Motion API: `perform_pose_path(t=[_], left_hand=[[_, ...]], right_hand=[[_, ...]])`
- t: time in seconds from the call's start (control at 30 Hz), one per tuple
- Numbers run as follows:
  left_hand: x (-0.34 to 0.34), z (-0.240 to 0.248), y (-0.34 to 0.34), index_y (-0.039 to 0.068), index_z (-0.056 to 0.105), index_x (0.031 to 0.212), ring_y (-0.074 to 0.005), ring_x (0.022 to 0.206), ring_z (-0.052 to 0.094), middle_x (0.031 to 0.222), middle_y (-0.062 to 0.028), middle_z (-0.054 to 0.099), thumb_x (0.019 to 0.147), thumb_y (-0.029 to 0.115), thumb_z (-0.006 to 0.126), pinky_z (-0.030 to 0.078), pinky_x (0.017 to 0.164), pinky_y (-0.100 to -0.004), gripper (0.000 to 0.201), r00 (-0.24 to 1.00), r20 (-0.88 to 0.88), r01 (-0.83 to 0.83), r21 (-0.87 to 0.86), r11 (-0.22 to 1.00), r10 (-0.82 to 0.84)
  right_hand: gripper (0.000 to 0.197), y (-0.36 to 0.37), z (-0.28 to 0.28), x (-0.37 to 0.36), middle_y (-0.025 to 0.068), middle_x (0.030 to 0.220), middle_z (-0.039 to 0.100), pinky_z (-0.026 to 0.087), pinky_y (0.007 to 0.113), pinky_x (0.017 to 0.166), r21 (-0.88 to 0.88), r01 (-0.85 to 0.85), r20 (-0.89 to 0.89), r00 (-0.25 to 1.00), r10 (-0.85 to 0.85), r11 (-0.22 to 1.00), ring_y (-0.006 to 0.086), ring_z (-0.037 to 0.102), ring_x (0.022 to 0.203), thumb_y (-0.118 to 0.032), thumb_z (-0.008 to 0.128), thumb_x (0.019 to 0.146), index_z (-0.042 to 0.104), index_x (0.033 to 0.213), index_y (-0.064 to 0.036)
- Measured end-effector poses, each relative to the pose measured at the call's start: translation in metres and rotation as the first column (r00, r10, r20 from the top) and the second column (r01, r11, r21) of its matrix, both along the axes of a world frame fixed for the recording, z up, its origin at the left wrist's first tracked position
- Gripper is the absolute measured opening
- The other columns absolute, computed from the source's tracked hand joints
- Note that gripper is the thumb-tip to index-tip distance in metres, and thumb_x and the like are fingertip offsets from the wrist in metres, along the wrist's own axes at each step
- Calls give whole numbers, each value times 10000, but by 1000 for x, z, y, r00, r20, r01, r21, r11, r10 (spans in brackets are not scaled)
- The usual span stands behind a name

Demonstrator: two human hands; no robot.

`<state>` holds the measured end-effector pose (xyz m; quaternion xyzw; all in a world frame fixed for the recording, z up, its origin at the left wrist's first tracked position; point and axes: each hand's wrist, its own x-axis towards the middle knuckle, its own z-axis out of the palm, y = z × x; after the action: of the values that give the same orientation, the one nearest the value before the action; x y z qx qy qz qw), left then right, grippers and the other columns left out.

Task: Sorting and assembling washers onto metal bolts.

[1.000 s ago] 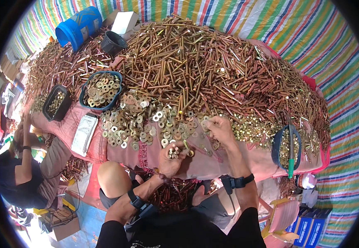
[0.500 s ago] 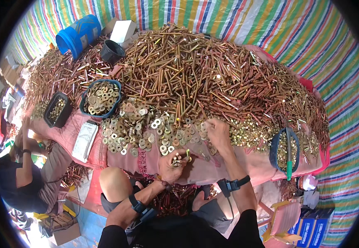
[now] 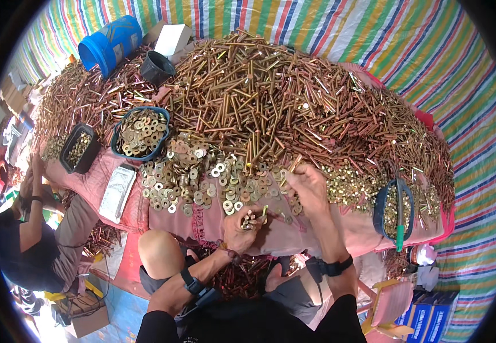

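Note:
My left hand [image 3: 235,234] is closed round a small bundle of bolts [image 3: 250,219], their ends pointing up, just above the near edge of the pink cloth. My right hand [image 3: 311,187] pinches a single long bolt [image 3: 294,163], tilted, over the right end of the washers. Loose flat washers [image 3: 182,176] spread across the cloth to the left of it. Small gold nuts [image 3: 348,186] lie heaped to its right. Behind both hands rises a large pile of long brassy bolts [image 3: 293,97].
A blue basin of washers [image 3: 164,150] and a dark tub of nuts [image 3: 64,154] stand left, near a silver packet [image 3: 117,193]. At right is a blue container [image 3: 378,220] with a green-handled tool [image 3: 400,235]. A co-worker [image 3: 28,246] sits far left.
My right hand has turned and shifted slightly right, and a long bolt now shows in its fingers. My left hand stays nearly in place with its bundle.

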<state>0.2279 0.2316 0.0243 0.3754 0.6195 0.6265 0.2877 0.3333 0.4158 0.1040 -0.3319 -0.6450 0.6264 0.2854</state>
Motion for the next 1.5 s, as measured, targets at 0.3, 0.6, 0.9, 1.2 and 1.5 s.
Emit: perform_pose_path(t=[0.3, 0.6, 0.9, 1.2, 1.5], left_hand=[[1, 2, 5, 33, 662, 986, -110, 755, 653, 828, -49, 701, 833, -64, 636, 520, 688, -261, 183, 999, 31, 6, 83, 997, -8], [1, 11, 3, 35, 641, 1023, -161, 776, 669, 867, -72, 700, 828, -34, 646, 530, 705, -305, 207, 994, -106, 20, 99, 995, -10], [0, -6, 3, 82, 640, 1208, -246, 809, 723, 946, -131, 725, 863, 57, 704, 559, 705, -341, 352, 988, -153, -5, 13, 1000, 6], [2, -14, 3, 91, 642, 1218, -255, 833, 727, 956, -126, 726, 832, 35, 699, 566, 741, -337, 394, 999, -51, 0, 68, 998, 4], [4, -5, 4, 69, 636, 1214, -276, 844, 725, 957, -126, 725, 804, -5, 667, 563, 747, -344, 418, 993, -122, 10, 86, 996, 0]], right_hand=[[707, -55, 25, 12, 113, 934, 621, 535, 287, 646, 464, -178, 171, 979, 109, 868, 161, 643, 793, -107, 695, 913, 351, 1527, -35], [355, -59, 3, 24, 151, 1102, 675, 567, 380, 734, 793, -370, 308, 929, 206, 484, 321, 694, 890, -46, 695, 886, 632, 1236, -60], [176, -7, -8, 19, 194, 924, 698, 536, 411, 758, 686, -129, 295, 949, -111, 716, 353, 683, 843, -118, 684, 894, 726, 1036, -23], [155, 33, -27, 7, 206, 881, 672, 512, 512, 723, 778, -39, 352, 854, -383, 627, 414, 660, 809, -185, 727, 858, 743, 943, -57], [277, 42, -42, -30, 219, 807, 701, 513, 529, 723, 737, -192, 552, 724, -413, 648, 420, 677, 758, -306, 733, 850, 762, 930, -42]])
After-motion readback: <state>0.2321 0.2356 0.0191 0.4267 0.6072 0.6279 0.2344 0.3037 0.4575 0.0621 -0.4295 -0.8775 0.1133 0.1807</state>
